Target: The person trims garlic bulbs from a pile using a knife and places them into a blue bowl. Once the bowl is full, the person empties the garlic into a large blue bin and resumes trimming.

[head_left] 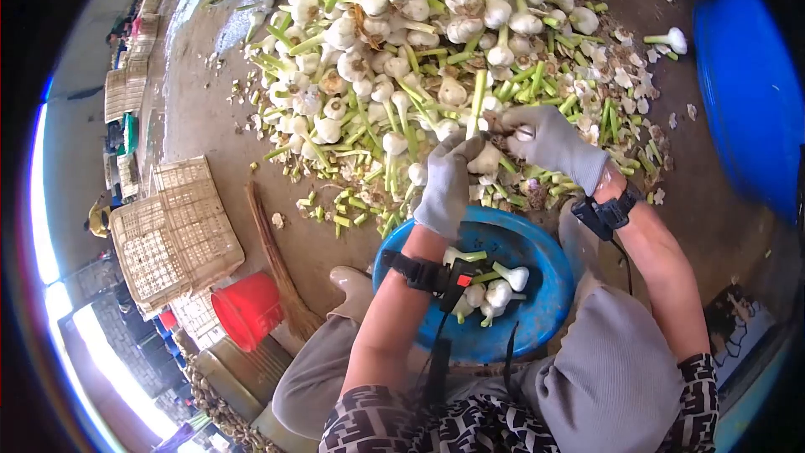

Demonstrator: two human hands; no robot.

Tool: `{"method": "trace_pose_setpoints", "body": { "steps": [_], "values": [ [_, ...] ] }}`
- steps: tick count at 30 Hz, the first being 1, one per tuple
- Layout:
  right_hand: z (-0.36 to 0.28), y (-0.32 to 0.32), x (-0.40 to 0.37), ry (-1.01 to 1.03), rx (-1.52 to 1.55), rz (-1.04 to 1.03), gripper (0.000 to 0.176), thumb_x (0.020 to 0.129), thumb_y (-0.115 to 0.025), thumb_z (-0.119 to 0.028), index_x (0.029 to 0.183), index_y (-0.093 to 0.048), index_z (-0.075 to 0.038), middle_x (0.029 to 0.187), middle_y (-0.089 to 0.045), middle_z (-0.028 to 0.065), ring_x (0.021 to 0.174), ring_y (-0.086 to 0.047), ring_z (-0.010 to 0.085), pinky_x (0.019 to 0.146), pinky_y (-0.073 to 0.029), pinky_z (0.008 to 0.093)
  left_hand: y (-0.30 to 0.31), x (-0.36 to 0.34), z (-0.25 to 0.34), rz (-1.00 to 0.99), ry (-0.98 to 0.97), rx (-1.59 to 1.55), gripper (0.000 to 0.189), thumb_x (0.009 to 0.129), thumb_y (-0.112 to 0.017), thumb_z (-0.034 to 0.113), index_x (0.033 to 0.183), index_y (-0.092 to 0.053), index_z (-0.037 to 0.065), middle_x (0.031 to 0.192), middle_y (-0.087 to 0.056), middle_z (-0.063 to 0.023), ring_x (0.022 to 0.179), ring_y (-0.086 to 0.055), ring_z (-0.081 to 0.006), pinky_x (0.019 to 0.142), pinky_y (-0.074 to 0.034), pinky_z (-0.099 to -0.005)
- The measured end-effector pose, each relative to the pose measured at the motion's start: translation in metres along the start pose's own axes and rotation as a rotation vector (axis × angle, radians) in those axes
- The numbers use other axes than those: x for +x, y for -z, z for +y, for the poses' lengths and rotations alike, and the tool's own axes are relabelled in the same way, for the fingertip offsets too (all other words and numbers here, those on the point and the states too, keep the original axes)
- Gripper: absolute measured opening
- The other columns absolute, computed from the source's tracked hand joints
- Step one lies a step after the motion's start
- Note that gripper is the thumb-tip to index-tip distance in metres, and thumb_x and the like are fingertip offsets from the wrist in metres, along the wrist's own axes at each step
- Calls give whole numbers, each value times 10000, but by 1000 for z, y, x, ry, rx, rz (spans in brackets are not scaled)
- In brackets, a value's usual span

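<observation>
Over the near edge of a garlic heap [394, 42], my two gloved hands are close together. My left hand [447, 184] is closed around a garlic with a green stem [478, 102] that points up and away from me; its fingers hide much of the rest. Just to the right, my right hand [553, 147] has its fingers bent and pinched beside that garlic. Brownish skin or roots show at its fingertips, but what it grips is partly hidden. Below my hands, a blue basin [549, 273] between my legs holds several trimmed garlic bulbs [496, 294].
Cut green stems [356, 205] and papery skins litter the floor around the heap. To the left are stacked plastic crates [176, 231], a red bucket [247, 310] and a straw broom [281, 273]. A large blue tub [746, 92] stands at the right.
</observation>
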State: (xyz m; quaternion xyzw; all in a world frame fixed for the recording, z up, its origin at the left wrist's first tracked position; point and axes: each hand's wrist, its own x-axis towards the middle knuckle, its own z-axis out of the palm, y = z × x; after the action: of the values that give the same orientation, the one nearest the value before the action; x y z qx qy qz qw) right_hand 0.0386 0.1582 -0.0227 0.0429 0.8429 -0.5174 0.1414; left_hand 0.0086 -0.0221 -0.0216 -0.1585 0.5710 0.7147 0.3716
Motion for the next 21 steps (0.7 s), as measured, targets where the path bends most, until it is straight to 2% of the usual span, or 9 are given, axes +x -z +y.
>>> {"method": "trace_pose_setpoints", "body": {
  "steps": [2, 4, 6, 8, 10, 14, 17, 20, 21],
  "values": [
    [17, 6, 7, -79, -145, -113, 199, 744, -587, -102, 928, -654, -65, 844, -660, 131, 807, -639, 237, 738, -492, 297, 8, -5, 11, -52, -41, 10, 198, 846, -545, 81, 1018, -602, 0, 843, -614, -14, 726, -561, -78, 641, -459, -212],
    [44, 11, 1, -435, -332, -204, 188, 735, -567, -80, 895, -650, -25, 776, -648, 178, 730, -640, 277, 677, -503, 320, 16, -21, 33, -190, -163, 218, 227, 837, -587, 119, 1030, -610, 1, 883, -625, -16, 794, -564, -85, 716, -454, -226],
    [78, 9, -22, -484, -147, -104, 207, 703, -600, -101, 856, -639, 33, 720, -640, 186, 660, -639, 269, 628, -506, 330, 8, -48, 66, -322, 9, 387, 250, 847, -585, 143, 1047, -605, -6, 937, -626, -32, 871, -571, -115, 790, -460, -258],
    [89, 5, -36, -579, 149, -23, 221, 688, -614, -105, 846, -637, 49, 718, -645, 167, 642, -637, 244, 602, -503, 322, 21, -45, 81, -670, -94, 995, 441, 781, -643, 176, 1176, -531, 14, 1114, -600, -120, 1000, -578, -219, 889, -438, -312],
    [97, 1, -43, -602, 323, 53, 225, 681, -624, -101, 834, -632, 63, 716, -647, 145, 624, -634, 214, 577, -499, 310, 44, -16, 94, -254, -500, 1503, 519, 757, -689, 241, 1197, -498, 42, 1109, -580, -146, 1070, -532, -276, 943, -399, -352],
    [117, -15, -37, -544, 276, 145, 214, 700, -623, -94, 851, -627, 58, 711, -641, 105, 591, -623, 170, 537, -490, 284, 78, 75, 187, 608, -870, 1803, 616, 712, -708, 241, 1246, -439, 97, 1213, -513, -163, 1120, -489, -306, 907, -412, -382],
    [81, -11, -33, -597, 296, 79, 278, 706, -642, -174, 907, -637, 18, 723, -644, 123, 664, -633, 212, 612, -499, 309, 89, 110, 202, 540, -578, 1896, 578, 715, -684, 335, 1176, -496, 42, 1097, -572, -188, 1025, -540, -352, 875, -426, -400],
    [112, -19, -35, -496, 131, 161, 313, 719, -642, -245, 926, -641, -10, 726, -639, 151, 721, -638, 254, 675, -497, 328, 65, 91, 196, 506, -418, 1772, 571, 722, -693, 296, 1163, -470, 12, 1088, -581, -182, 1011, -563, -310, 831, -449, -365],
    [98, -14, -35, -487, -9, 169, 344, 727, -631, -293, 944, -642, -27, 753, -639, 189, 763, -634, 298, 709, -495, 352, 77, 95, 182, 409, -479, 1462, 561, 708, -706, 334, 1120, -514, 6, 1038, -598, -165, 970, -580, -282, 841, -457, -382]
  ]
}}
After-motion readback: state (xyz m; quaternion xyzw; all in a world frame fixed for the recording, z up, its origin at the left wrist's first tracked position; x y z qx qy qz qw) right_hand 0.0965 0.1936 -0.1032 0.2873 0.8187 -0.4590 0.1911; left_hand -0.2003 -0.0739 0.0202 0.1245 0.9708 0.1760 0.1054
